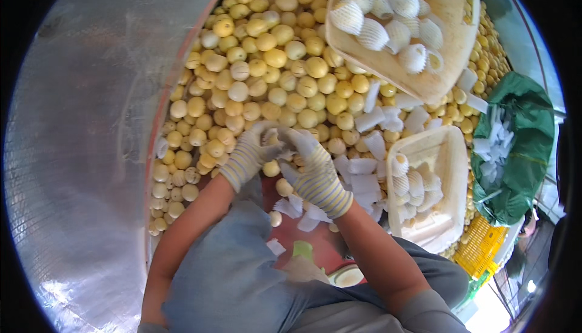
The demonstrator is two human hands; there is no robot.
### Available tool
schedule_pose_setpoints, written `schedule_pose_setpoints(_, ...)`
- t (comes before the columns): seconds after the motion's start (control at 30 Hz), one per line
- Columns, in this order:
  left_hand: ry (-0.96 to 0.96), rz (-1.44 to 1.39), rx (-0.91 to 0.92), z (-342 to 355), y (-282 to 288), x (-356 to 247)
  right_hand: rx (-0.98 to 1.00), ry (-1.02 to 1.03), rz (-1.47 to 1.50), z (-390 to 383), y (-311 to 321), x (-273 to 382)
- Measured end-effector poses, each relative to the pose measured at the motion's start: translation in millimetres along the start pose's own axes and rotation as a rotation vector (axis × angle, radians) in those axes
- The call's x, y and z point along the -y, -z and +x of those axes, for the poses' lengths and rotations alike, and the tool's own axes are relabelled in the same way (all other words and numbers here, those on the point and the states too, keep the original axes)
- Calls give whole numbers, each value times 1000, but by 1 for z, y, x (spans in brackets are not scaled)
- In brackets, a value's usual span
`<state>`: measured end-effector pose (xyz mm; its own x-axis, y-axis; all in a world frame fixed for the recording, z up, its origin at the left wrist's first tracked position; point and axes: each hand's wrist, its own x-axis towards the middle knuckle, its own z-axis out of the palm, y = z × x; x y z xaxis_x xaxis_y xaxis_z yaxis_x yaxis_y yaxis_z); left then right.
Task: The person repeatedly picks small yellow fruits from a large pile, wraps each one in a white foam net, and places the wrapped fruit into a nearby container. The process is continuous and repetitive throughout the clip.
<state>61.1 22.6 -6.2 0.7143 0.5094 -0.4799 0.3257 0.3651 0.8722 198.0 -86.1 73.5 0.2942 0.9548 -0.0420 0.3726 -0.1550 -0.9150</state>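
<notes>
A yellow fruit (pixel 276 139) sits between the two gloved hands at the near middle of the heap, mostly hidden by fingers, with a white foam net sleeve (pixel 290 151) at the same spot. The left hand (pixel 254 151) is closed around the fruit from the left; the right hand (pixel 309 166) is closed on the sleeve edge just right of it, the two grips touching. Judged step: the sleeve is being drawn over the fruit. The next move would call for stretching the net fully round it, then a free place in a tray. How far the sleeve is on cannot be told. Around the hands lies the heap of loose yellow fruit (pixel 273 60), filling the bin. Loose white sleeves (pixel 364 175) lie scattered just right of the hands. Further right stands a near tray (pixel 451 151) holding sleeved fruit; a far tray (pixel 448 5) rests on the heap, also part filled. A green bag (pixel 521 145) of sleeves is at the right edge.
</notes>
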Motion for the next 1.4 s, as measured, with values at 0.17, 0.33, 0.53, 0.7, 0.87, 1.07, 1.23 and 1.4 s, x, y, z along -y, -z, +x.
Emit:
schedule_pose_setpoints(0.17,230,-297,316,-15,-19,-22,276,23,-310,-19,20,-23)
schedule_pose_setpoints(0.33,268,-515,404,-8,0,0,271,-362,-514,-37,104,-15)
schedule_pose_setpoints(0.53,340,-340,263,-10,1,13,505,-901,-1020,-84,257,-31)
schedule_pose_setpoints(0.7,400,-338,250,-9,-1,17,-4,-308,-975,-85,238,-82)
schedule_pose_setpoints(0.87,239,-346,244,-7,0,15,115,-1,-1195,-8,149,-113)
schedule_pose_setpoints(1.07,102,-209,83,-9,-7,-7,19,-70,-1186,9,138,-114)
schedule_pose_setpoints(1.23,-168,1,138,-3,-22,-21,136,-189,-653,-14,82,-61)
schedule_pose_setpoints(1.4,-182,184,105,-7,-27,-29,101,-320,-270,-13,34,-26)
